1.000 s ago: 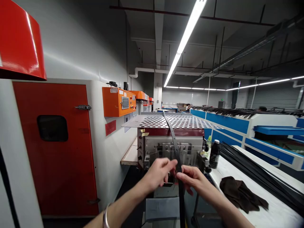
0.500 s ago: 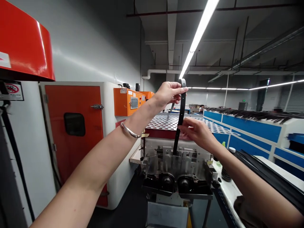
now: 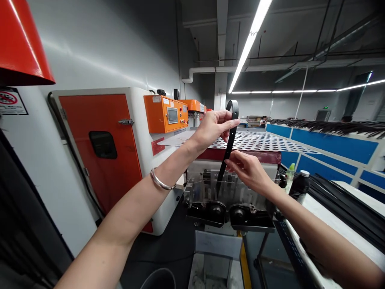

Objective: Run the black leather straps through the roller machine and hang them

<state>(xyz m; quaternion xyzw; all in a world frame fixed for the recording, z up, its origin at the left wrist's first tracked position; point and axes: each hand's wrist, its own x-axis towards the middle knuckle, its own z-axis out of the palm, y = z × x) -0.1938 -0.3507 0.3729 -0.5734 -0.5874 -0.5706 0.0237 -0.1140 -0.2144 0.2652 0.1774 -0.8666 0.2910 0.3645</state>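
A black belt strap with a row of punched holes stands up out of a small machine with a clear cover and two dark round rollers. Its upper part bends over in a loop. My left hand, with a silver bangle on the wrist, pinches the strap just below that loop. Lower down, the thumb and fingers of my right hand close on the strap's edge above the machine. The strap's bottom end is hidden inside the machine.
A white perforated sheet lies behind the machine. Left stand an orange-doored cabinet and an orange control box. At right, a dark bottle and several black straps rest on a white bench. A bin sits below.
The view has tilted down and shifted, so more of the floor and the bin show. The strap sits lower in the machine, and both hands keep their hold on it.
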